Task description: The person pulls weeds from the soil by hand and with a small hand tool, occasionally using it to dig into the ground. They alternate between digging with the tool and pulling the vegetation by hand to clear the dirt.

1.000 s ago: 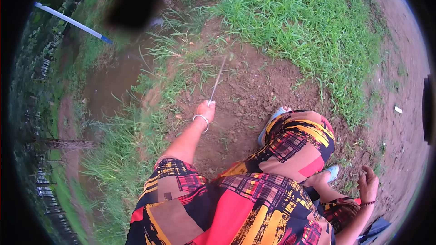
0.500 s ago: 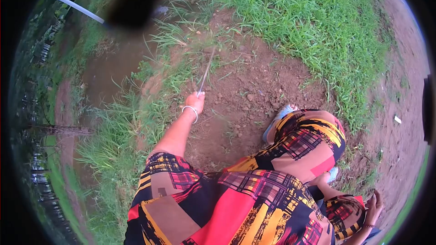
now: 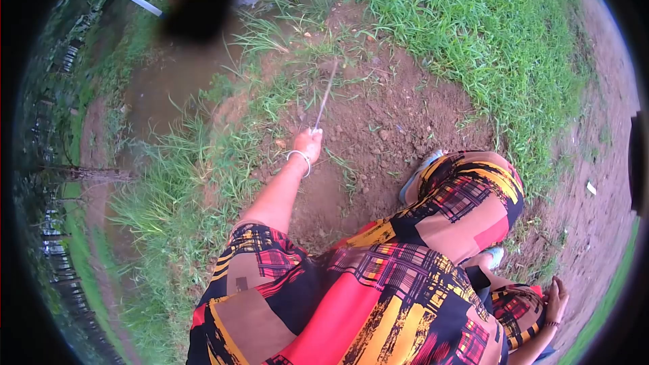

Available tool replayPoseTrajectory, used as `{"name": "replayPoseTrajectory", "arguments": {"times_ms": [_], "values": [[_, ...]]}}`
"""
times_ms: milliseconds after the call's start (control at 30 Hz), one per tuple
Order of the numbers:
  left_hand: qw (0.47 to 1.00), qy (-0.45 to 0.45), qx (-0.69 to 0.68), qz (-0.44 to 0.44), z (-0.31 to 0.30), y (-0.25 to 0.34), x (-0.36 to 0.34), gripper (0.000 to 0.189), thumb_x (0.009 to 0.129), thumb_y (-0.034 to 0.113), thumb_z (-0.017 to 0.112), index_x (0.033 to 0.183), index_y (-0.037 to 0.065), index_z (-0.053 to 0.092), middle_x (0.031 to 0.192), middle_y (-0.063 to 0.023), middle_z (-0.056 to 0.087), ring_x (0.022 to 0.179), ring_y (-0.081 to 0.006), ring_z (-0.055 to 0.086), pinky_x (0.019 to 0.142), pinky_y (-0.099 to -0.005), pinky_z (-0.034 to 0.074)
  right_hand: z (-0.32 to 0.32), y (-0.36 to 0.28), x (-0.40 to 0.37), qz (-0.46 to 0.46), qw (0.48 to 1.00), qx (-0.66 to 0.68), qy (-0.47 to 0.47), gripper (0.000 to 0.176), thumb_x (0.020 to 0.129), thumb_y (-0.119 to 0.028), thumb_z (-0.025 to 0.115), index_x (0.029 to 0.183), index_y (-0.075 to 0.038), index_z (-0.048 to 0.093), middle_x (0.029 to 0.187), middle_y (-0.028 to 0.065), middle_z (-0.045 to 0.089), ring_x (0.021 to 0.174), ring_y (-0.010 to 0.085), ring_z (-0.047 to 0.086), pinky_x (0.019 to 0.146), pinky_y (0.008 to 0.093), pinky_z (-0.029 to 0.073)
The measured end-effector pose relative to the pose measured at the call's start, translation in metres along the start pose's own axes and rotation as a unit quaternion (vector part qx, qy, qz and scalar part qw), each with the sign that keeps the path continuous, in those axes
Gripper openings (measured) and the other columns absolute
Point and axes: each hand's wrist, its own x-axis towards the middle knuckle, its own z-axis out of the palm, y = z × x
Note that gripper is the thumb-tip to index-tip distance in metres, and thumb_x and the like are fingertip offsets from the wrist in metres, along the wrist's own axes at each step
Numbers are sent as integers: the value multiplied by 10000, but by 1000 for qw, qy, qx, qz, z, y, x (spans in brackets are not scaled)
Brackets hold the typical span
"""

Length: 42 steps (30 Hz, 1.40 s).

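My left hand (image 3: 308, 144), with a white bangle on the wrist, is stretched forward with its fingers wrapped round a thin stick (image 3: 327, 98). The stick is slender, slightly bent and a little blurred, and points away from me over the loose brown soil (image 3: 392, 111). Beneath the left hand lie bare earth and small tufts of grass. At the lower right, my right hand (image 3: 557, 300) rests beside my patterned trouser leg, fingers loosely extended with nothing visible in them. A dark bracelet circles that wrist.
Dense green grass (image 3: 473, 34) borders the soil at the upper right. Muddy water (image 3: 159, 91) runs along the left beyond taller grass (image 3: 162, 192). My sandalled foot (image 3: 420, 172) stands on the soil. A small white scrap (image 3: 591, 188) lies on the dirt at right.
My left hand and the stick have shifted slightly right and forward in view. The whole scene has also moved a little as the head turned. The right hand stays near my leg.
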Motion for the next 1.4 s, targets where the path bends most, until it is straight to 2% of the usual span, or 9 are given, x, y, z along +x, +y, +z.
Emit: {"name": "replayPoseTrajectory", "arguments": {"times_ms": [233,367,567,667,867,967,1033,1200,1400], "values": [[950,-240,-140,-144,60,57,22,361,872,406,486,739,72,509,571,-28,480,443,-147,426,418,-315,393,4,0,3,0,1000,11,21,297,903,-213,496,1111,-6,541,619,-25,471,455,37,418,409,178,346],[983,-173,-30,-52,65,18,63,354,871,394,499,773,56,538,560,-26,467,440,-153,438,392,-319,376,7,-9,2,5,1000,6,14,291,901,-206,503,1110,-7,541,624,-25,465,457,35,404,406,177,343],[944,-25,-258,-201,16,1,41,441,880,391,478,1086,3,515,656,-76,564,482,-180,519,405,-324,399,4,-5,2,-1,1000,21,6,278,901,-197,503,1101,-8,547,635,-32,462,459,33,393,404,179,340],[975,-159,-149,-46,15,-25,12,362,871,395,497,874,34,518,569,-38,481,435,-165,472,383,-314,374,7,-9,0,-7,1000,-5,18,273,899,-189,505,1098,-7,549,628,-36,459,464,31,391,403,180,332],[853,-492,-55,-167,-33,-56,-65,319,842,385,548,784,73,519,567,-24,481,440,-144,451,407,-309,390,3,-37,-29,-6,997,-72,31,311,892,-228,508,1115,-15,551,622,-41,456,488,28,386,426,177,320],[906,-381,150,110,-69,-79,-78,335,814,389,573,816,54,575,660,-100,571,591,-226,551,580,-349,460,-1,-42,-42,1,995,-99,20,323,892,-233,504,1130,-19,550,652,-37,469,509,32,395,441,183,327],[911,-351,217,7,-99,-62,-74,333,805,376,561,920,68,613,915,-153,629,873,-310,589,793,-388,446,-5,-19,-38,-124,981,-133,67,332,893,-240,504,1147,-30,547,680,-34,466,504,27,387,432,182,312],[986,-23,154,-59,-130,-71,-55,322,815,390,549,893,82,606,846,-155,629,814,-327,591,739,-403,453,0,-27,-33,-45,998,-31,24,327,905,-244,492,1145,-29,545,693,-34,478,508,17,390,432,170,304],[973,-179,144,35,-106,-57,-95,341,817,421,528,852,89,594,807,-157,617,777,-339,581,718,-404,452,22,-50,-10,-137,990,-28,16,301,897,-239,518,1093,-14,557,646,-43,460,515,33,410,443,184,328]]}}
